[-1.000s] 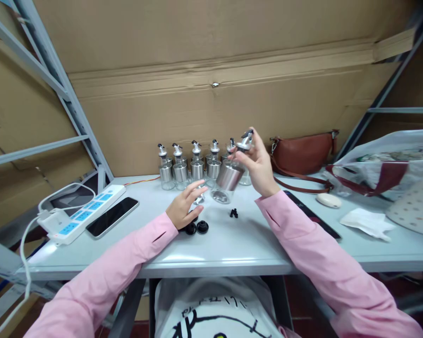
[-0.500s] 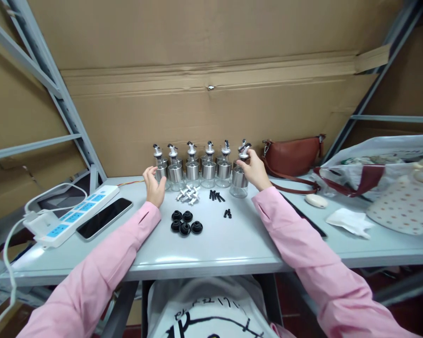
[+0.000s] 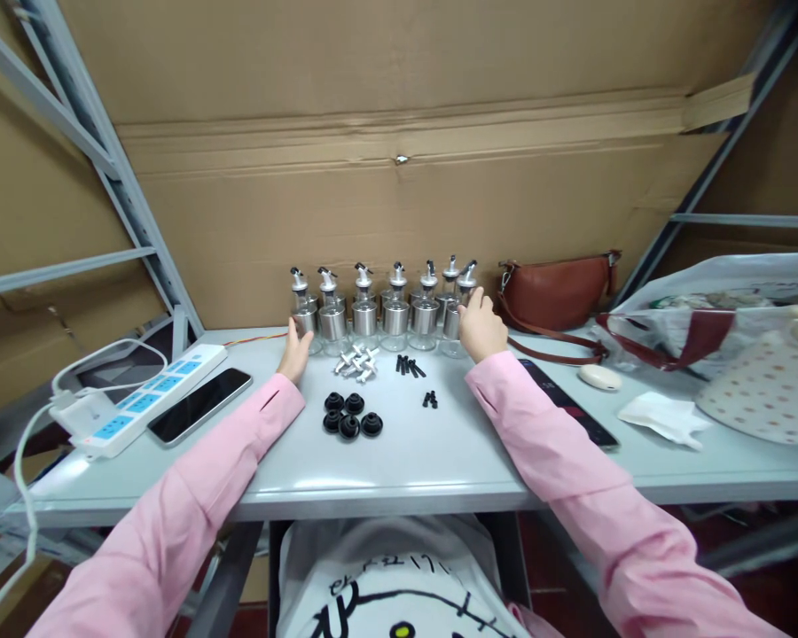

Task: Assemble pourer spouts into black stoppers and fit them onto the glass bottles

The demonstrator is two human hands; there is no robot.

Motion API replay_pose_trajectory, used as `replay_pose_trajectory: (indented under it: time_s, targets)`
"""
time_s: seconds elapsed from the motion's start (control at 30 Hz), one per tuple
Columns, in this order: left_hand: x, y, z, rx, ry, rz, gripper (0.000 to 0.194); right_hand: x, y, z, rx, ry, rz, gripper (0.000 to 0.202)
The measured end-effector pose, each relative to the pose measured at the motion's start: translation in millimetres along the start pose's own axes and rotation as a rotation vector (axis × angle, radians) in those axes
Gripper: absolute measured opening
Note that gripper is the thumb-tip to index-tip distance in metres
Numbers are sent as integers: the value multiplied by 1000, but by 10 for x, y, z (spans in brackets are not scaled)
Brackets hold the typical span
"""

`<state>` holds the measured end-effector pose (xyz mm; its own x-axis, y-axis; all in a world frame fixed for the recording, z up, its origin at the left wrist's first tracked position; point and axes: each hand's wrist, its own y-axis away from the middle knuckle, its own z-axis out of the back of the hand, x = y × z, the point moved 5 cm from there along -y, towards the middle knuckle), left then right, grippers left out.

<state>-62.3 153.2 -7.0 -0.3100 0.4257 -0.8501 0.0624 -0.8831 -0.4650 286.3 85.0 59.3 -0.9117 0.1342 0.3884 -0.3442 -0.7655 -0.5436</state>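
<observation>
Several small glass bottles with steel sleeves and pour spouts (image 3: 395, 312) stand in a row at the back of the grey table (image 3: 439, 452). My left hand (image 3: 296, 351) rests against the leftmost bottle (image 3: 303, 308), fingers apart. My right hand (image 3: 480, 326) touches the rightmost bottle (image 3: 456, 312), which stands on the table. In front of the row lie white plastic pieces (image 3: 355, 361), small black pins (image 3: 408, 365), two more black bits (image 3: 429, 400) and several black round caps (image 3: 351, 415).
A power strip (image 3: 147, 399) and a dark phone (image 3: 199, 405) lie at the left. A brown bag (image 3: 553, 292), a black strip (image 3: 568, 403), a white oval object (image 3: 598, 377), crumpled paper (image 3: 662, 416) and plastic bags (image 3: 738, 310) fill the right. Cardboard backs the table.
My right hand carried a bottle from mid-air back to the right end of the row and set it down. My left hand moved from the black caps up to the leftmost bottle.
</observation>
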Motion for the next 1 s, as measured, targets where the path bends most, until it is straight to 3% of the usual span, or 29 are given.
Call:
replay_pose_trajectory:
  time_s: [0.2,0.3,0.6,0.8,0.87,0.93,1.0]
  targets:
    - [14,20,-8,-16,-29,128,71,61,-25,57,-62,40,-47,32]
    - [30,21,-11,0,-34,127,72,47,-34,-16,-39,-7,33,28]
    - [87,-7,-12,5,-32,114,75,-33,-110,-228,12,-158,174,35]
    - [-57,103,-4,-70,-95,104,69,-29,-111,-239,63,-176,182,40]
    - [-224,172,22,-95,-173,-6,67,-23,-88,-185,58,-177,175,40]
    - [-487,256,36,-93,-287,-260,60,-22,-66,-98,14,-178,140,37]
    - [-713,351,-12,-1,-412,-508,48,22,-36,-10,-36,-206,145,31]
